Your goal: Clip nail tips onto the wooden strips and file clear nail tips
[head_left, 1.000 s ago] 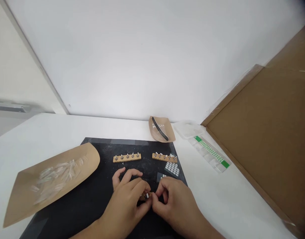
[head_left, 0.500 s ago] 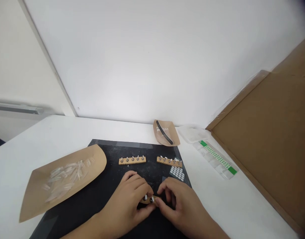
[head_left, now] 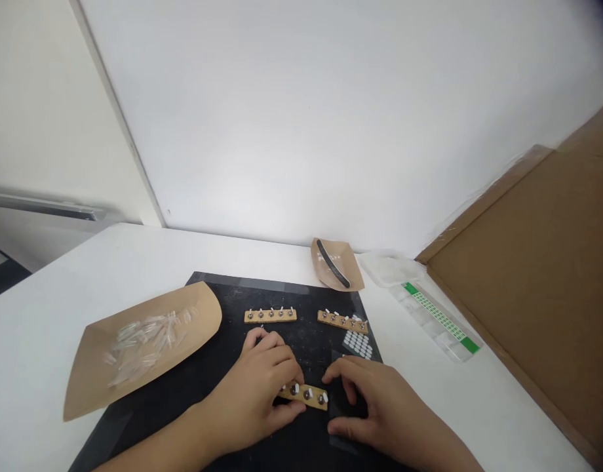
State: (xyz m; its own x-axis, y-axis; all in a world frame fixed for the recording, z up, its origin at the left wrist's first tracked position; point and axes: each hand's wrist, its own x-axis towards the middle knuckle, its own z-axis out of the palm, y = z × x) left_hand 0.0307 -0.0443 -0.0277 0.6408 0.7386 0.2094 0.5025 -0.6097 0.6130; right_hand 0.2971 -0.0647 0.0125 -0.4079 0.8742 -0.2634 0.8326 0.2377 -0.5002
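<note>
My left hand point(head_left: 265, 387) grips the left part of a small tan strip point(head_left: 314, 400) at the front of the black mat point(head_left: 203, 393). Round metal studs with white tabs stand along this strip; its left end is hidden by my fingers. Just right of the strip, my right hand point(head_left: 375, 403) is apart from it, thumb and fingers spread around nothing. Farther back lie two similar strips, one in the middle point(head_left: 271, 316) and one at the right point(head_left: 342, 321). A sheet of white oval stickers point(head_left: 358, 343) rests by the right-hand strip.
A brown paper tray point(head_left: 80, 387) with clear plastic nail-tip-like pieces stands on the left. Another small paper tray point(head_left: 355, 269) at the back holds a dark curved nail file point(head_left: 333, 265). A clear case with a green label point(head_left: 442, 321) lies right, before a cardboard box point(head_left: 527, 262).
My right hand has come off the strip's right end and opened, moving a little right. More of the strip now shows. The whole view has shifted slightly.
</note>
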